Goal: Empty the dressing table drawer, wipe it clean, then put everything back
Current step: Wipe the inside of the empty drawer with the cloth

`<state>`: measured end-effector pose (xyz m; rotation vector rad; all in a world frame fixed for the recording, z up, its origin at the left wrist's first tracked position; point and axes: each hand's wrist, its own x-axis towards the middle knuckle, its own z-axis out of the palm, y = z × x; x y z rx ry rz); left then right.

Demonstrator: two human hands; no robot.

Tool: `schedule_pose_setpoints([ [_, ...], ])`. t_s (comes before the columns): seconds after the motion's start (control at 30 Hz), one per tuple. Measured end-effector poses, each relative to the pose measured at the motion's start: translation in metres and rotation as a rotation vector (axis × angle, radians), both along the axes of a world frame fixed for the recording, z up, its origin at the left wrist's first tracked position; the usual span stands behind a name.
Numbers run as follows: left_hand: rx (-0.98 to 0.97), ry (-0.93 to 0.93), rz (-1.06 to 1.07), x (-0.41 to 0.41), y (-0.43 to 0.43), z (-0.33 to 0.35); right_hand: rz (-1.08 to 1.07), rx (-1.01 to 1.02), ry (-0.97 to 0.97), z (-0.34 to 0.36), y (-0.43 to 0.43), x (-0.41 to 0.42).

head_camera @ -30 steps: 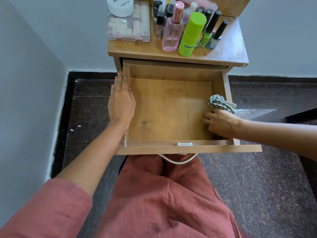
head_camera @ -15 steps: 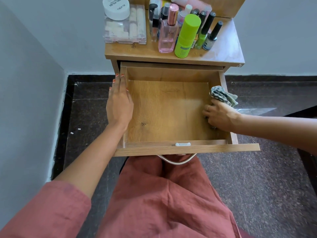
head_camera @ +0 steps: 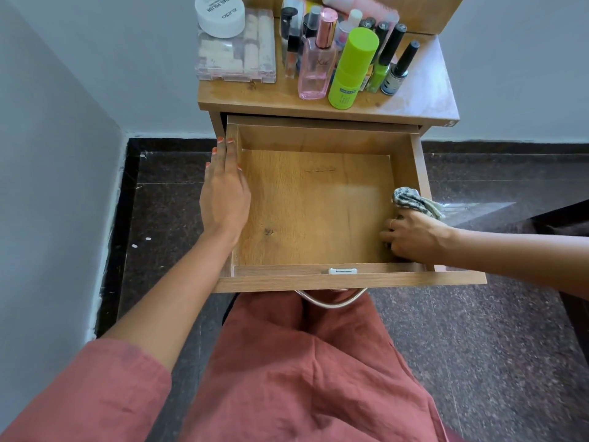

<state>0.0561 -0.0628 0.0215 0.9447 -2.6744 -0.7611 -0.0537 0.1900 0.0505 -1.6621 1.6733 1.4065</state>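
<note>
Right hand (head_camera: 414,237) grasps cloth (head_camera: 411,199) at drawer's (head_camera: 312,212) 4 o'clock, left hand (head_camera: 224,199) flat and released at 9; hard scrubbing could topple bottles (head_camera: 350,71) at 12

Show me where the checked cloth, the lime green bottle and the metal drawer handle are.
checked cloth (head_camera: 411,199): head view, on its bunched free end.
lime green bottle (head_camera: 345,87): head view, on its body below the cap.
metal drawer handle (head_camera: 331,305): head view, on the middle of its curved bar.

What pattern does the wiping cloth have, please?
Grey-and-white checks on the cloth, clearest in the head view.
</note>
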Motion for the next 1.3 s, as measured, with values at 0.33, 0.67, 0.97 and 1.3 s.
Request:
schedule_pose_setpoints([
  [0.33, -0.005, 0.012, -0.005, 0.0, 0.0, 0.0, -0.029, -0.205, 0.131, 0.007, -0.035, -0.071],
  [0.67, -0.002, 0.005, 0.006, 0.0, 0.0, -0.001, -0.032, -0.228, 0.217, 0.007, -0.042, -0.073],
  [0.97, 0.003, 0.01, 0.002, 0.001, 0.0, -0.001, -0.105, -0.124, 0.02, 0.0, -0.007, -0.024],
  [1.3, -0.001, 0.009, 0.001, 0.001, 0.0, 0.0, -0.136, -0.116, -0.037, -0.016, 0.012, -0.004],
])
